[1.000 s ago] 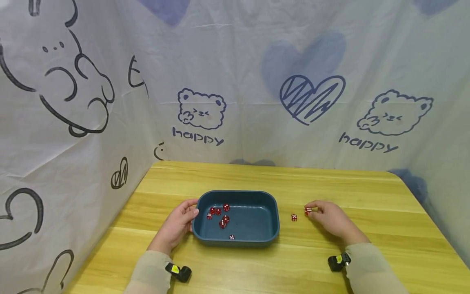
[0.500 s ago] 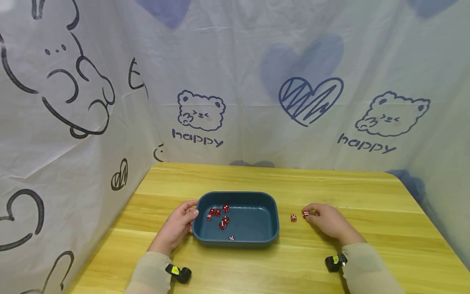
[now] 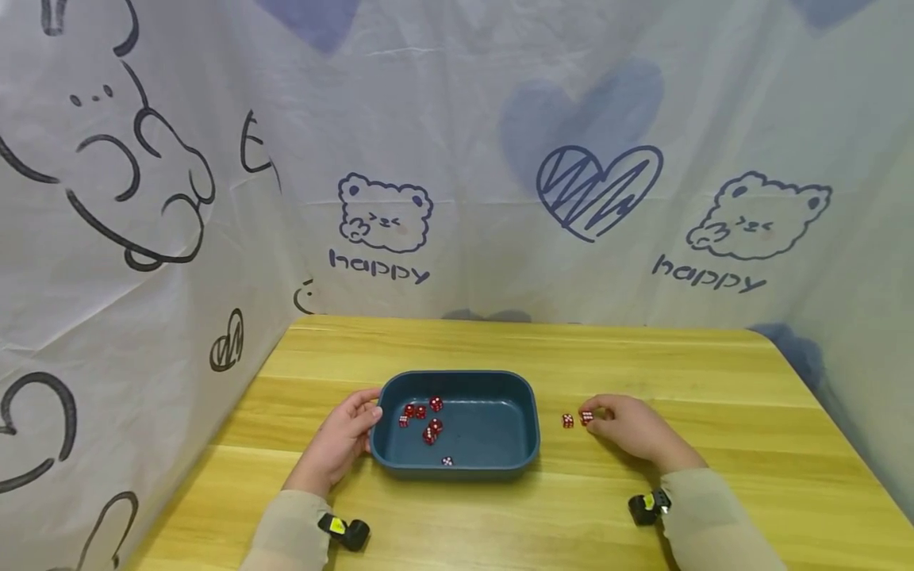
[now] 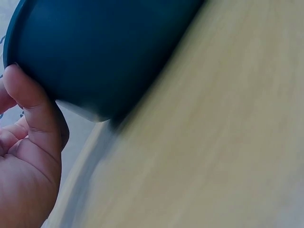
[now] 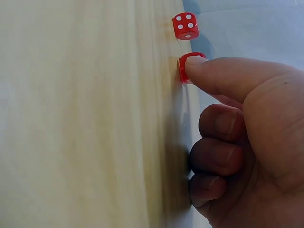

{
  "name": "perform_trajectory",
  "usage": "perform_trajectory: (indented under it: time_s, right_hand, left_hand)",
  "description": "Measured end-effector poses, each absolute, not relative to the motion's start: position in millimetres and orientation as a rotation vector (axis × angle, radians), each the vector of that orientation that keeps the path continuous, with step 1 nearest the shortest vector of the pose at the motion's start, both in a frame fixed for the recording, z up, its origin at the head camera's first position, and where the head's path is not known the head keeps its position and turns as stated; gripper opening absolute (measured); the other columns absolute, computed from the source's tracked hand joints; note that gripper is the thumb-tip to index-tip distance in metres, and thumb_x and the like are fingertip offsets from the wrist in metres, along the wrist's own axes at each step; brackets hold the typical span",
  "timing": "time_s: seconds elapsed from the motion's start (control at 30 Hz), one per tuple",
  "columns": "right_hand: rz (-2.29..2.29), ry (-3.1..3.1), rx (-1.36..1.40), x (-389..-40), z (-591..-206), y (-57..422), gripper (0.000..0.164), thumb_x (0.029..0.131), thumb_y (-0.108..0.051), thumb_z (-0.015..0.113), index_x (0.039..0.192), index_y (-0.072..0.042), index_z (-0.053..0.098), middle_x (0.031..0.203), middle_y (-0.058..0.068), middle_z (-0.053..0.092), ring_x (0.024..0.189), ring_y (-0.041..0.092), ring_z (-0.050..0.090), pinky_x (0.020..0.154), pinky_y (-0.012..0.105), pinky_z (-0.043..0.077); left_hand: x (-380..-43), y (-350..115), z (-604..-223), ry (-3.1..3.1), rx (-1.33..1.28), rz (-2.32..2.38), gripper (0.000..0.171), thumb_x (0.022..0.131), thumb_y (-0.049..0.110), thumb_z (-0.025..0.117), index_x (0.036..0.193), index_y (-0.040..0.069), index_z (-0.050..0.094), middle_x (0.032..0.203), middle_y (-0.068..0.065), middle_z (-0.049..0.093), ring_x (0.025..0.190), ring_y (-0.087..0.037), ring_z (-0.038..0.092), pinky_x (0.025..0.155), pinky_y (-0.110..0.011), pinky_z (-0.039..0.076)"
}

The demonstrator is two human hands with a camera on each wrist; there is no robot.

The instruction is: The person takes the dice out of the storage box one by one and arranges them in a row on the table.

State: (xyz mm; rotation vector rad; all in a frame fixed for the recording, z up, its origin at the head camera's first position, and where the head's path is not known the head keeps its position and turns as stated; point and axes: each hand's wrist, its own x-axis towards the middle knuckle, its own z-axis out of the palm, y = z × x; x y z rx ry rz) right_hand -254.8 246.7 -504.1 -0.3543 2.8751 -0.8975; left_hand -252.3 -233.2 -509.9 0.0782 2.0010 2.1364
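Note:
A dark blue rounded tray (image 3: pixel 493 432) stands on the table, with several red dice (image 3: pixel 430 435) lying inside, mostly in its left half. My left hand (image 3: pixel 344 436) grips the tray's left end, the thumb at the rim; in the left wrist view the other fingers are partly hidden. To the right of the tray, my right hand (image 3: pixel 635 428) pinches a red die (image 3: pixel 586 418) at table level between thumb and forefinger. Just left of that die sits another red die (image 3: pixel 567 420), showing several white pips on top in the head view.
The light wood table (image 3: pixel 514 523) extends around the tray. Behind it and along the left hangs a pale cloth (image 3: pixel 471 159) printed with hearts and bears. Each sleeve carries a small black camera, such as the right one (image 3: pixel 645 509).
My right hand has moved left and slightly toward me with its die, which is now close beside the other loose die. The left hand stays at the tray.

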Motion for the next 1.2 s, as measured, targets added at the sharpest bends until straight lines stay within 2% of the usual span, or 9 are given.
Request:
perform_trajectory:
  time_s: [0.13,0.37,0.63,0.87,1.2]
  right_hand:
    - [-0.905,2.866,-0.365,-255,-501,244,0.022,0.097,-0.024,0.068,0.118,-0.021,0.072,0.105,-0.002,0.068,0.081,0.018,0.053,0.076,0.041,0.045]
    - [-0.935,2.842,-0.361,-256,-498,241,0.021,0.097,-0.024,0.068,0.118,-0.02,0.072,0.078,-0.002,0.057,0.068,0.018,0.045,0.065,0.036,0.038]
    - [-0.963,2.832,-0.377,-255,-501,236,0.021,0.096,-0.023,0.069,0.117,-0.02,0.072,0.085,-0.003,0.061,0.07,0.018,0.047,0.066,0.036,0.039]
    - [-0.991,2.809,-0.36,-255,-504,234,0.023,0.095,-0.022,0.069,0.118,-0.021,0.072,0.072,0.001,0.052,0.064,0.018,0.043,0.061,0.035,0.037]
    - [-1.06,2.77,-0.369,-253,-503,234,0.036,0.093,-0.031,0.073,0.127,-0.019,0.068,0.072,0.002,0.05,0.064,0.017,0.044,0.057,0.033,0.037]
  left_hand:
    - [-253,-234,-510,1.998,0.078,2.143,0.043,0.106,0.011,0.053,0.146,0.0,0.042,0.105,-0.011,0.055,0.069,-0.015,0.054,0.057,-0.023,0.049]
    - [-253,-234,-509,1.997,0.079,2.148,0.043,0.106,0.011,0.053,0.146,0.0,0.042,0.104,-0.012,0.055,0.069,-0.015,0.054,0.057,-0.023,0.049]
    - [-253,-234,-510,1.994,0.079,2.147,0.043,0.106,0.011,0.053,0.146,0.0,0.042,0.105,-0.011,0.056,0.069,-0.015,0.055,0.057,-0.023,0.049]
    - [-253,-234,-509,1.986,0.094,2.147,0.042,0.106,0.01,0.052,0.146,0.0,0.041,0.104,-0.011,0.056,0.068,-0.014,0.054,0.057,-0.023,0.049]
    - [-251,-233,-508,2.006,0.08,2.136,0.043,0.106,0.01,0.052,0.146,0.0,0.041,0.104,-0.011,0.056,0.067,-0.014,0.053,0.057,-0.022,0.048]
